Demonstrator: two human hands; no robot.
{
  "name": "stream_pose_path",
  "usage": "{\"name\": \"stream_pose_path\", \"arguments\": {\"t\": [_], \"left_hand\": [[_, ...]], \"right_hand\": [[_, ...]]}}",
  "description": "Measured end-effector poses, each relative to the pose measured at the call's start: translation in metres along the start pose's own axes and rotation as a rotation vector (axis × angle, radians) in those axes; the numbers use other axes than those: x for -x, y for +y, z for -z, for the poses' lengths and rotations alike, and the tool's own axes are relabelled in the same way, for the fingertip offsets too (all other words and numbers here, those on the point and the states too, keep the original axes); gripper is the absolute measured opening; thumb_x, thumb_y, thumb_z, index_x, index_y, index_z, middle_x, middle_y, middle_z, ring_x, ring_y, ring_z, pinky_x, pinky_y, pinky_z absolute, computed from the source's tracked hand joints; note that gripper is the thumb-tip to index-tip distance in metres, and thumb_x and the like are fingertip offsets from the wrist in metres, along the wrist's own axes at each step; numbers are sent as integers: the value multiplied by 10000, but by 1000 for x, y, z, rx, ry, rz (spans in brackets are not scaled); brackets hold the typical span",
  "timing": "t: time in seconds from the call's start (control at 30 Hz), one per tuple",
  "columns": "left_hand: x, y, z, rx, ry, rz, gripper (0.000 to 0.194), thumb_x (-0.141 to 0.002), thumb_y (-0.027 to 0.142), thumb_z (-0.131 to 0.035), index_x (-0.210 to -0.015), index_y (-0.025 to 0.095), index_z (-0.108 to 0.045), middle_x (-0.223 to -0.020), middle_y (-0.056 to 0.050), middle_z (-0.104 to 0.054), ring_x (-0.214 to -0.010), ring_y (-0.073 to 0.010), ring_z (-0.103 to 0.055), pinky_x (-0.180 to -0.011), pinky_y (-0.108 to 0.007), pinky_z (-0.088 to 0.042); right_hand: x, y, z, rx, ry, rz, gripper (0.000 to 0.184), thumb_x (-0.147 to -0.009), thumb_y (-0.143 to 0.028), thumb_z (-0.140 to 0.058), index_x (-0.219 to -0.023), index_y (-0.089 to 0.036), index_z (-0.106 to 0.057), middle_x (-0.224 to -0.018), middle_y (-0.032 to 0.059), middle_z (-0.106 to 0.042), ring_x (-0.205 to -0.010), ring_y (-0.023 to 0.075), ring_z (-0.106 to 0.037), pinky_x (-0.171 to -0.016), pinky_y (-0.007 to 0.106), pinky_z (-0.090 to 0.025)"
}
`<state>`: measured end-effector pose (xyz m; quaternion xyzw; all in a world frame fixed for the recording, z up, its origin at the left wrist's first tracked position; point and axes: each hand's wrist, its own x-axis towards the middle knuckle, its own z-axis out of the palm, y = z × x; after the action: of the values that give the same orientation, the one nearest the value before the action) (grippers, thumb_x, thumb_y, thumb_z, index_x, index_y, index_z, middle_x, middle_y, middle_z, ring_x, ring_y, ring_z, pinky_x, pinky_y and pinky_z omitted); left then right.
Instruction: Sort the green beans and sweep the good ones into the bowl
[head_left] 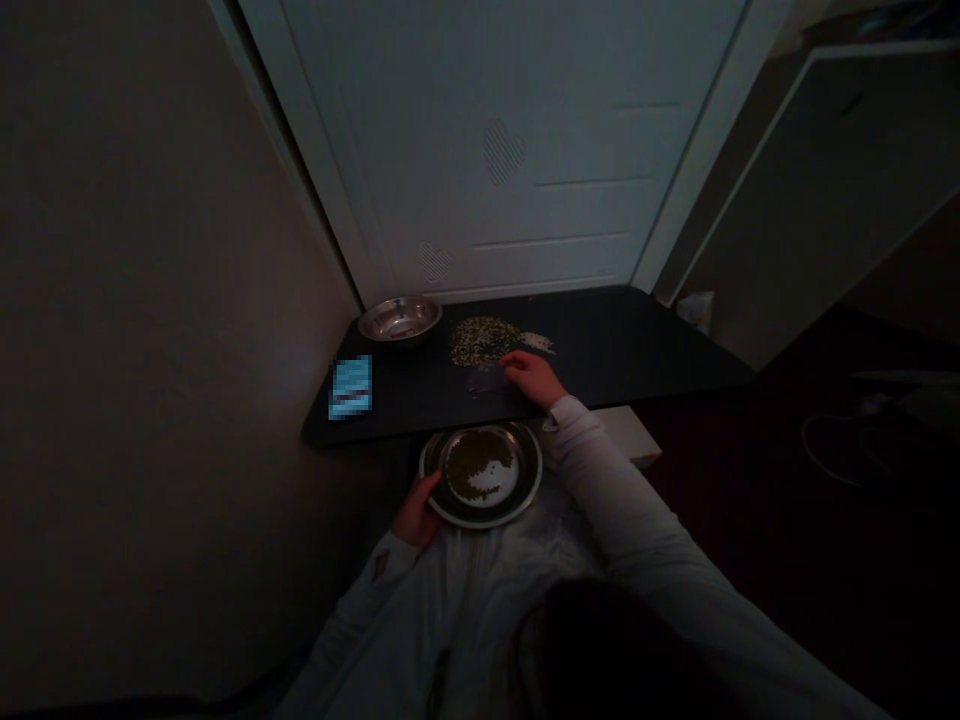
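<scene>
My left hand [418, 513] grips the near left rim of a steel bowl [528, 472], thumb over the edge. The bowl is at my lap, just below the table's front edge, with small green beans [472, 458] spread over part of its bottom. Over the table, my right hand [531, 375] has its fingers pinched at a clear, thin plastic piece [486, 378], whose outline is faint in the dim light. Just beyond lies a mixed pile of green and pale grains [484, 340]. A smaller pale heap [536, 343] sits at its right side.
Another steel bowl [400, 322] stands at the back left of the dark table [630, 350]. In front of it is a blurred blue packet [351, 387]. A white box [628, 435] shows below the table edge at right. A white door [570, 210] rises behind.
</scene>
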<state>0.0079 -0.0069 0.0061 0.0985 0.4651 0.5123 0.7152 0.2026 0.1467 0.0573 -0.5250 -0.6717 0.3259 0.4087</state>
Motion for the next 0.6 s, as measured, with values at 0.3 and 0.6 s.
{"name": "stream_pose_path", "arguments": {"t": [0.3, 0.6], "left_hand": [[-2, 0, 1, -3, 30, -22, 165, -710, 201, -509, -795, 120, -625, -822, -67, -694, -1056, -222, -507, -929, -328, -376], [0, 0, 0, -16, 35, 17, 164, -708, 212, -508, -770, 125, -632, -807, -76, -694, -1026, -233, -529, -906, -333, -391]], "right_hand": [[0, 0, 0, -13, -11, 5, 199, -628, -195, -466, -788, -163, -579, -568, -37, -577, -560, 89, -502, -561, 206, -362], [1, -1, 0, 25, -16, -1, 205, -619, -194, -474, -792, -161, -578, -586, -32, -584, -554, 87, -497, -550, 205, -361]]}}
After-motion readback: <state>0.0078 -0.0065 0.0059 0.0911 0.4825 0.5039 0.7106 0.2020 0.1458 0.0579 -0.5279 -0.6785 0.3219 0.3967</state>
